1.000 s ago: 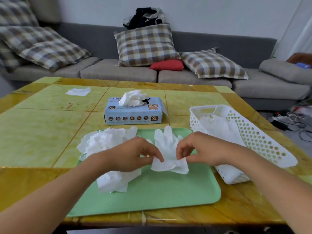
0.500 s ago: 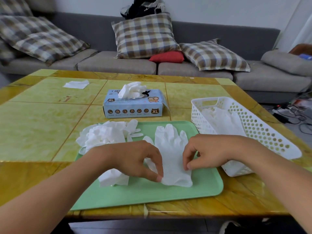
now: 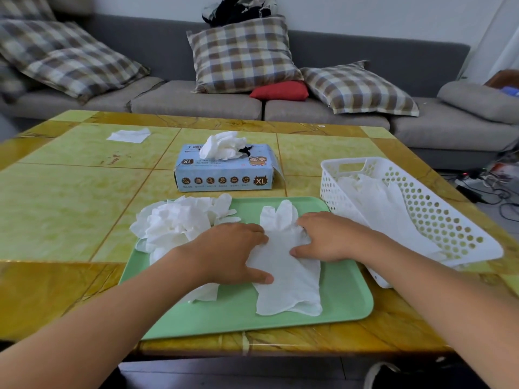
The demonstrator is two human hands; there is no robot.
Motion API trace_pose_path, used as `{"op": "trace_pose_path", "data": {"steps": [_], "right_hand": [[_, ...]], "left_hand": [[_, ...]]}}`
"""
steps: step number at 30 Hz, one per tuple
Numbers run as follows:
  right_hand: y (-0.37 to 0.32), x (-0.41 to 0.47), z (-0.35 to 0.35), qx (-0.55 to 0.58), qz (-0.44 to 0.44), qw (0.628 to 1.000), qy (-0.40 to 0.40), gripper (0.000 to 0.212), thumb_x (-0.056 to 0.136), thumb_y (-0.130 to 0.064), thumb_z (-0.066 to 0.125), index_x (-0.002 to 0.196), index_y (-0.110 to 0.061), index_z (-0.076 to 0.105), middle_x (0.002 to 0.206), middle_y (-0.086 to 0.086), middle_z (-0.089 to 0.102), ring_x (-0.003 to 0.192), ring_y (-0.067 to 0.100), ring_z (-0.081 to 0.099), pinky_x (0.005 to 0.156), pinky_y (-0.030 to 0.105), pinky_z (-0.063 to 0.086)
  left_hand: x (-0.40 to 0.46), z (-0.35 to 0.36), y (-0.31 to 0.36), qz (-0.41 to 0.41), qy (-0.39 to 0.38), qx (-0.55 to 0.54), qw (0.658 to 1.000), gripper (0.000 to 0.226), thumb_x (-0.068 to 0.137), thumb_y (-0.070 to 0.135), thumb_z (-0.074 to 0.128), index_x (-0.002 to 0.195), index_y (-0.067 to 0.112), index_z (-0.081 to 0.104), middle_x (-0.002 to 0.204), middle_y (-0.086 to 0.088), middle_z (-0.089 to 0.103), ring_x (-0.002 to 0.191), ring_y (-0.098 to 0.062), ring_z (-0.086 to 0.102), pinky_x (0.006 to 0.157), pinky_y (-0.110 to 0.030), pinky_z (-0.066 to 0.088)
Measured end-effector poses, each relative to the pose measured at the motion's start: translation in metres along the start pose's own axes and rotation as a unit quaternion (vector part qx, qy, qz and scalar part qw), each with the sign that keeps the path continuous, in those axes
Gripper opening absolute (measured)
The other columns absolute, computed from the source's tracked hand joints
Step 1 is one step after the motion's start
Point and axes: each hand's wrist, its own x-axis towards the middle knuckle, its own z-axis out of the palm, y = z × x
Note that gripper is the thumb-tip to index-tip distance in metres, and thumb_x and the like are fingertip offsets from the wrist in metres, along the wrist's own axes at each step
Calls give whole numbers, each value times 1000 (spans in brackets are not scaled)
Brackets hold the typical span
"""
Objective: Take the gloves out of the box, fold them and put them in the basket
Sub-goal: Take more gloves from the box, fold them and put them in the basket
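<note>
While both hands press down on it, the glove [image 3: 286,265] lies flat on the green tray [image 3: 345,299], its fingers pointing away toward the box [image 3: 224,171] and its cuff toward the near edge. The left hand [image 3: 233,254] rests palm-down on the glove's left side with the fingers fairly straight and the thumb stretched along the edge; the right hand [image 3: 328,237] lies spread over the right side near the glove's fingers, holding nothing, only pinning the sheet flat. To judge by how it lies, this is a thin, limp, very light piece: it wrinkles under the palms, has no stiffness of its own, and would likely cling or slide on the smooth tray. A sensible place to take hold would be the cuff corners or the fingertip end, pinched lightly between thumb and forefinger, so that one end can be brought over the other while the other hand keeps the middle still. Just left on the tray sits a loose heap of unfolded gloves [image 3: 179,220], partly under the left forearm. More gloves bulge from the box's opening. Right of the tray and touching it stands the white basket [image 3: 438,209], with folded gloves already inside.
</note>
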Motion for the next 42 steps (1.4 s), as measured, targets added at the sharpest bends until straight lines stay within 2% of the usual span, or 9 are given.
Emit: {"op": "trace_pose_path", "data": {"steps": [5,10,14,20,26,32,36,39,42], "right_hand": [[-4,-5,4,14,-1,997,70,47,89,-53,66,117,-16,57,115,-2,53,111,22,56,93,42,50],[-52,-35,-3,205,-210,945,148,22,89,-33,76,108,-22,75,104,-12,71,95,3,65,79,20,52],[-94,-35,16,160,-267,946,93,61,81,-43,82,137,-32,59,141,-12,56,124,2,51,101,18,42],[-102,-17,33,141,-250,952,109,17,91,-28,74,106,-22,79,101,-8,70,94,13,64,87,35,51],[-81,-42,11,216,-307,927,-8,10,90,-22,76,95,-14,81,94,-5,71,86,4,64,82,25,51],[-48,-60,-38,763,-151,627,-40,24,79,-23,64,93,-12,81,88,15,72,81,24,73,69,33,61],[-48,-53,-40,837,-56,540,-66,37,87,-22,49,96,-6,81,91,18,70,79,29,72,60,36,61],[-49,-53,-33,836,-51,538,-97,44,92,-30,45,106,-4,78,99,19,70,78,31,71,60,37,59],[-46,-55,-31,816,-42,565,-111,69,95,-62,42,108,-1,72,95,22,67,73,34,69,59,38,59]], "left_hand": [[2,-1,-2,5,13,-27,1000,79,82,72,61,145,27,47,148,11,46,131,-14,48,106,-35,43],[-10,-41,-33,-15,102,-120,987,41,89,44,71,125,27,63,123,10,62,107,-9,60,93,-29,49],[-29,-53,-52,-16,71,-147,986,17,89,32,74,105,26,72,91,16,67,81,2,62,73,-16,50],[-54,-33,-73,-40,31,-141,989,33,99,10,53,121,31,67,118,14,60,106,-5,54,95,-24,43],[-51,-25,-93,-61,-27,-126,990,51,96,2,54,130,39,60,122,17,55,109,-5,50,92,-22,39],[-51,-32,-82,-7,103,-122,987,48,79,14,65,115,44,56,106,26,54,103,0,52,83,-19,41],[-53,-55,-31,41,117,-493,861,63,76,45,73,135,33,55,128,19,63,121,-7,59,97,-34,50],[-36,-49,3,13,113,-654,748,45,91,37,71,130,16,62,122,-10,71,112,-26,68,92,-41,56],[-22,-43,12,-76,204,-668,711,26,96,28,64,113,11,72,102,-12,75,91,-24,71,77,-34,59]]}}
